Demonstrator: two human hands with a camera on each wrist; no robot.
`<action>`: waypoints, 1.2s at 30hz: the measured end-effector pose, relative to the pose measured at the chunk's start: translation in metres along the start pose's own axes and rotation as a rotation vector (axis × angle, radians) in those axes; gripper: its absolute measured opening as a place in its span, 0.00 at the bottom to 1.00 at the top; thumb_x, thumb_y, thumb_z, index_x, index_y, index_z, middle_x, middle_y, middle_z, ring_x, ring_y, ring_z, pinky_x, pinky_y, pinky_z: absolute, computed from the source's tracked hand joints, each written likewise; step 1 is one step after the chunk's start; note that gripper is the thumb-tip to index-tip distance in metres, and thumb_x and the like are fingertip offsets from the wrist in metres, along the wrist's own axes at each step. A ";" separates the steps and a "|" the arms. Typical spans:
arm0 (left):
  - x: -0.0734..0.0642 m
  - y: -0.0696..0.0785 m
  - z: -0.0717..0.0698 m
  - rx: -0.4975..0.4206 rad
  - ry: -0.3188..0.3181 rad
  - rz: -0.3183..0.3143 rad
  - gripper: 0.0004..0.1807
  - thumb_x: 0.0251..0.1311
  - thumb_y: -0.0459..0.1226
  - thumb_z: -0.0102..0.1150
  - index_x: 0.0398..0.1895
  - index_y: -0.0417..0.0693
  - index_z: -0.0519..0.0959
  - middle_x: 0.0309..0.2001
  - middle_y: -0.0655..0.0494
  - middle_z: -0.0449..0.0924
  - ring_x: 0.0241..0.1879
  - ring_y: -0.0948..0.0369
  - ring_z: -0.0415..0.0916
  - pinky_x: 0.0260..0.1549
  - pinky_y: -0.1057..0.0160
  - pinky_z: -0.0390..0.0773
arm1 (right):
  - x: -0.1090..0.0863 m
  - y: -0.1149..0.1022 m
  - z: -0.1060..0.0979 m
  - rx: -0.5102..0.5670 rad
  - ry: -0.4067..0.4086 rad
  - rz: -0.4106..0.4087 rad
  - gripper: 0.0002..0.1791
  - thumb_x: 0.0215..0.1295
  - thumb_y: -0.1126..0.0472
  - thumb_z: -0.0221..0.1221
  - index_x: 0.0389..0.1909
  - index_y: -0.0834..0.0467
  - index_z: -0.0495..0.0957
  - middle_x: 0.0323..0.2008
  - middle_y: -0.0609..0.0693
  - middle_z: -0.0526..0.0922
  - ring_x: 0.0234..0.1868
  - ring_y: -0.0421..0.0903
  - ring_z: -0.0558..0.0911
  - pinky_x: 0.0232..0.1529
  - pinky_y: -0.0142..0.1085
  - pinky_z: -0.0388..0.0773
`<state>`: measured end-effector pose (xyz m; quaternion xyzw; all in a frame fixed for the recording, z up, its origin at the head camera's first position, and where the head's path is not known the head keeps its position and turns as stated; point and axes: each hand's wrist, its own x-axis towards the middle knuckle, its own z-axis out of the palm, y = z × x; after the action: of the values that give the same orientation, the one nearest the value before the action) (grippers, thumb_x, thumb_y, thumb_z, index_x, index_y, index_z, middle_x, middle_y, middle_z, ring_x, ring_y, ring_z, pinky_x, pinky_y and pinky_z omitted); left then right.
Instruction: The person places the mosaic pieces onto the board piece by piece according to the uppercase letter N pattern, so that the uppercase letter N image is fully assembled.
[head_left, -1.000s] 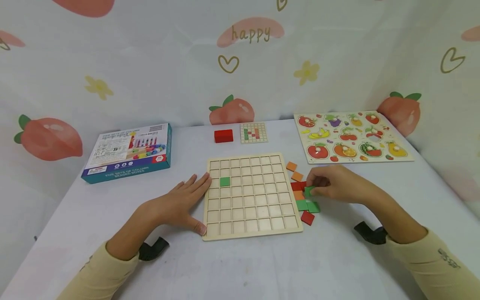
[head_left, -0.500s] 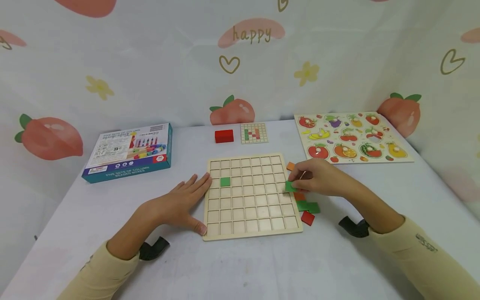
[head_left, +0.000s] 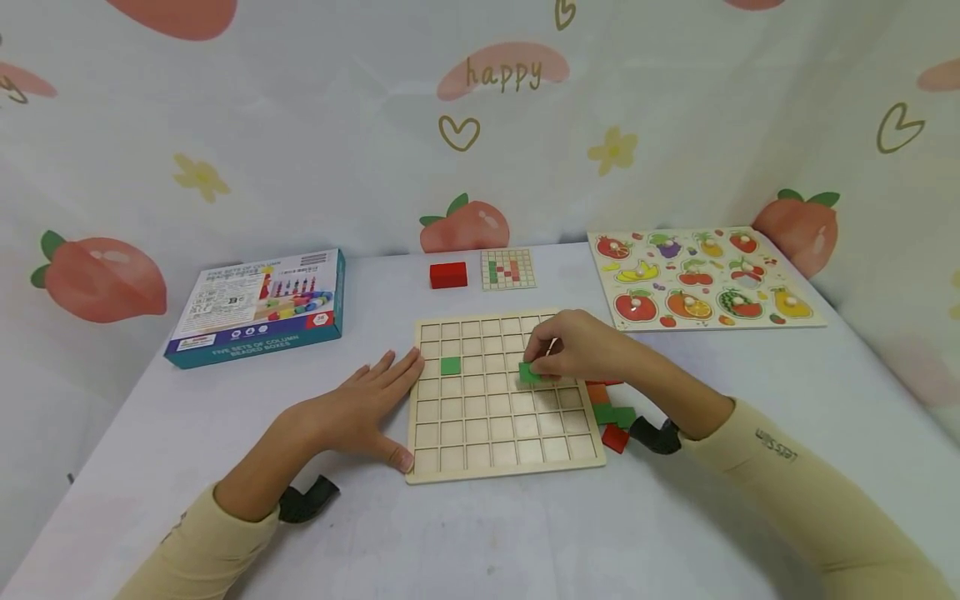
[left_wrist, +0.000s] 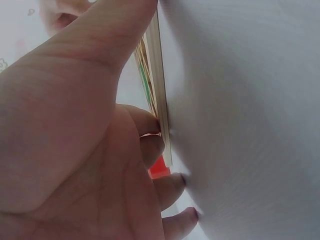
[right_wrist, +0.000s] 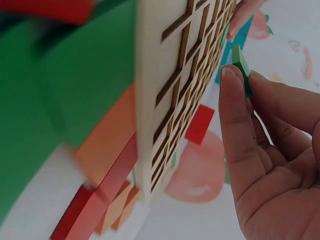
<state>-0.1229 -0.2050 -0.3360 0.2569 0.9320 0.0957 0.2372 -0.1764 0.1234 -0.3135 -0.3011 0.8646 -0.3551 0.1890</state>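
Observation:
A wooden grid board lies flat on the white table, with one green square tile set in a cell at its upper left. My right hand pinches a second green tile between thumb and fingertip, over the board's right half. In the right wrist view that tile shows tilted and above the grid. The left hand lies spread along the board's left edge, thumb and fingertips touching the frame. Its fingers reach down to the table in the left wrist view.
Loose green tiles, a red tile and an orange tile lie against the board's right edge, partly behind the right arm. Farther back are a red block, a small pattern card, a fruit puzzle and a boxed toy.
My right hand has lifted a green tile from the pile and carried it left, over the board. The left hand has stayed in place.

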 end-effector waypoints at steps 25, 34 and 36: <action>-0.001 -0.004 0.001 -0.011 0.001 0.029 0.73 0.41 0.70 0.69 0.81 0.44 0.41 0.81 0.48 0.33 0.77 0.40 0.28 0.71 0.36 0.39 | 0.072 -0.042 0.042 -0.120 -0.093 -0.066 0.06 0.62 0.71 0.65 0.28 0.58 0.84 0.24 0.44 0.83 0.27 0.38 0.80 0.35 0.29 0.78; -0.001 -0.002 0.001 -0.014 0.012 0.040 0.72 0.41 0.70 0.68 0.81 0.44 0.41 0.81 0.47 0.34 0.77 0.40 0.29 0.71 0.36 0.39 | 0.077 -0.052 0.055 -0.242 -0.046 -0.048 0.09 0.59 0.68 0.69 0.24 0.54 0.81 0.23 0.42 0.80 0.31 0.40 0.76 0.35 0.31 0.73; -0.001 -0.003 0.001 -0.010 0.009 0.033 0.73 0.41 0.70 0.68 0.81 0.45 0.41 0.81 0.49 0.33 0.77 0.41 0.29 0.72 0.37 0.39 | 0.076 -0.052 0.056 -0.256 -0.043 -0.047 0.09 0.60 0.68 0.69 0.24 0.54 0.81 0.23 0.42 0.79 0.32 0.40 0.76 0.35 0.32 0.73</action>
<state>-0.1231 -0.2077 -0.3371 0.2705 0.9282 0.1052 0.2327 -0.1829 0.0156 -0.3221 -0.3504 0.8913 -0.2397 0.1590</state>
